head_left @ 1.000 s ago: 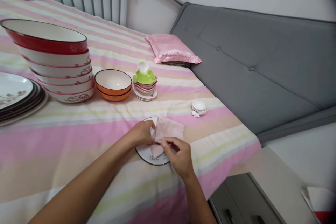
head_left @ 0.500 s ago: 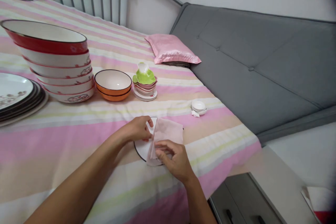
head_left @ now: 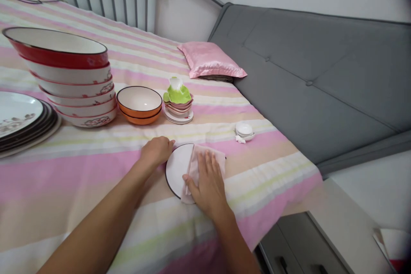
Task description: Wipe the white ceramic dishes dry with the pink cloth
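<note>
Cloth [head_left: 193,168], pale pink and folded, lies across the right part of a dark-rimmed white plate [head_left: 177,171], and from where I stand both seem to be set close to the bed's edge for easy reach. The person's right hand [head_left: 209,188] rests on it palm down, fingers extended and thumb spread aside, nothing pinched; I take the flat palm as a way of pressing evenly through the fabric. The left hand [head_left: 157,150] is at the plate's upper left rim, its fingers curled under and out of my sight, so I can't tell whether they grip the edge or merely rest beside it; steadying the plate would be a fair reason for that spot. Farther off on the striped bedspread [head_left: 279,175], crockery stands sorted by kind, probably to save room: dark-edged plates [head_left: 19,113] at the far left, a tall nest of bowls [head_left: 78,85] with a red one uppermost, two orange bowls [head_left: 139,105], then small dishes topped by a green leaf-shaped one [head_left: 178,95]. White little dishes [head_left: 244,130] sit apart, nearer the grey headboard [head_left: 308,64].
</note>
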`<state>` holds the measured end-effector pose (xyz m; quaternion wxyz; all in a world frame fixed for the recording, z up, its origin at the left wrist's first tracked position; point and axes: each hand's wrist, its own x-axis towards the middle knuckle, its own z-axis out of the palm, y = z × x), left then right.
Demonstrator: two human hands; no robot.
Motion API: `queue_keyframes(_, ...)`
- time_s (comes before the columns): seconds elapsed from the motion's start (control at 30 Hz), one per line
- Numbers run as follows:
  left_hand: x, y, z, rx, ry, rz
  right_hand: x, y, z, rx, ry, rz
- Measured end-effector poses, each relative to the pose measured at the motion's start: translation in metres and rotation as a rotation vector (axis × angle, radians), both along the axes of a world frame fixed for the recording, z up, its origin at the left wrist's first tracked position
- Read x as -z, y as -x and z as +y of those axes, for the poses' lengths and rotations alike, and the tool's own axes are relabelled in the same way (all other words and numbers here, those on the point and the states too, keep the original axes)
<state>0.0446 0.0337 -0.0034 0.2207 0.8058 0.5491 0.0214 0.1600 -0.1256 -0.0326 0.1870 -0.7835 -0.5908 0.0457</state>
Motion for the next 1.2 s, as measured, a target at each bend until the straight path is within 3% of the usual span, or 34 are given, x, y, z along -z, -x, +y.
queue_keyframes(0.13,0.007,-0.003,0.001,0.092,0.058,0.008,0.004,0.004,0.008,0.006,0.096,0.034)
queue_keyframes(0.37,0.008,-0.005,0.001,0.143,0.091,-0.005,0.01,0.007,0.026,-0.052,0.067,0.084)
queue_keyframes(0.63,0.009,-0.004,0.0,0.15,0.108,-0.008,0.019,0.016,0.036,0.212,-0.096,0.151)
queue_keyframes(0.73,0.009,-0.004,-0.001,0.157,0.117,-0.012,0.026,0.014,0.038,0.235,-0.115,0.167)
queue_keyframes(1.0,0.008,-0.003,-0.001,0.165,0.146,-0.038,0.023,0.001,0.045,0.161,-0.201,0.295)
queue_keyframes(1.2,0.009,-0.003,0.0,0.154,0.168,-0.093,0.015,0.001,0.048,-0.068,-0.193,0.352)
